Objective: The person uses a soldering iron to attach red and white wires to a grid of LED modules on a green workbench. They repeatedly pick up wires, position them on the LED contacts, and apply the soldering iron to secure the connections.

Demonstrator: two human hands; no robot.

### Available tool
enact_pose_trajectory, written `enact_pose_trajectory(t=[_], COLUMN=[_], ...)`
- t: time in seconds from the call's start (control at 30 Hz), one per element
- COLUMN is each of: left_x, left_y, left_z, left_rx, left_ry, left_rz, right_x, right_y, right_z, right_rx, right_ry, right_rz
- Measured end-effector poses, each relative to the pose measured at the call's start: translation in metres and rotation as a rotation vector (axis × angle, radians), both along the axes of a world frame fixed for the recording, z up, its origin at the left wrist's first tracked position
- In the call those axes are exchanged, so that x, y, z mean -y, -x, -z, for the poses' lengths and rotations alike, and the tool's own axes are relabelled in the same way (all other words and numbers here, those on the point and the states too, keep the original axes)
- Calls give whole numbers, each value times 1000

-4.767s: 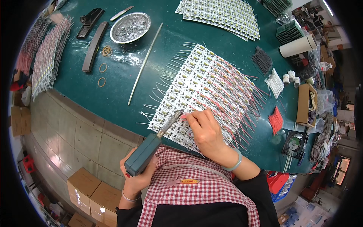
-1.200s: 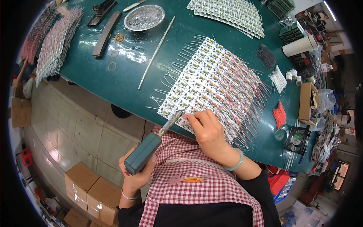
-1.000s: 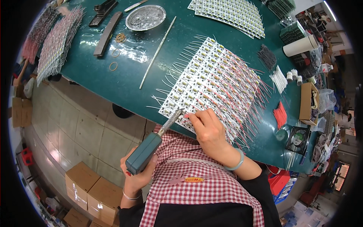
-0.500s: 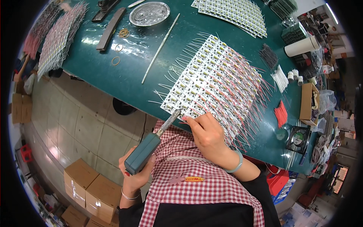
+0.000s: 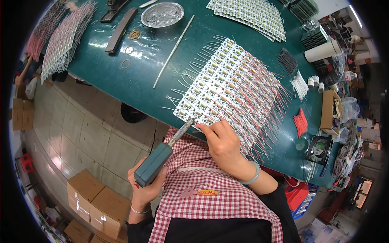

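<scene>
Head view: close by me, the right hand's [image 5: 224, 145] fingers [image 5: 209, 132] are drawn together at the near edge of the circuit-board panel [image 5: 219, 87]; whether they pinch a wire I can't tell. The left hand [image 5: 149, 191] is wrapped around the handle of a green soldering tool [image 5: 153, 165], its tip just beside the right fingertips. The panel lies on the green counter [image 5: 133, 91], bristling with wires. Left of it rests a pale rod [image 5: 173, 52], then a metal dish [image 5: 162, 26]; to the right, a red wire bundle [image 5: 300, 122].
</scene>
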State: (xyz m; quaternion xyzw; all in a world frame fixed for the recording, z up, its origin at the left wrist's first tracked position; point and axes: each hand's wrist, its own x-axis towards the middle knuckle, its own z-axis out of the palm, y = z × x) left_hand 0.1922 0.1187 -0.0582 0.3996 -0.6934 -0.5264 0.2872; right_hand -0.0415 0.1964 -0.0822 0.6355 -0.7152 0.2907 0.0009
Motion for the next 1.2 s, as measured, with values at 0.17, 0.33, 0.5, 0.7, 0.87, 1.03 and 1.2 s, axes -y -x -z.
enact_pose_trajectory(t=[0.17,0.33,0.5,0.7,0.87,1.03,1.2], left_x=[1,2,3,4,4,-8,-2], left_y=[0,0,5,6,5,-10,-5], left_z=[0,6,7,2,4,17,9], left_rx=[19,14,-2,63,87,29,-78], left_ry=[19,6,3,-28,-65,-253,-239], left_rz=[26,43,51,79,40,-114,-151], right_x=[-2,-1,-1,-1,2,-1,0], right_y=[0,0,1,2,4,0,-1], right_z=[4,5,5,5,4,4,5], right_rx=[13,10,13,1,-17,21,17], right_ry=[41,39,15,-1,-19,0,8], right_rz=[6,13,5,6,13,58,43])
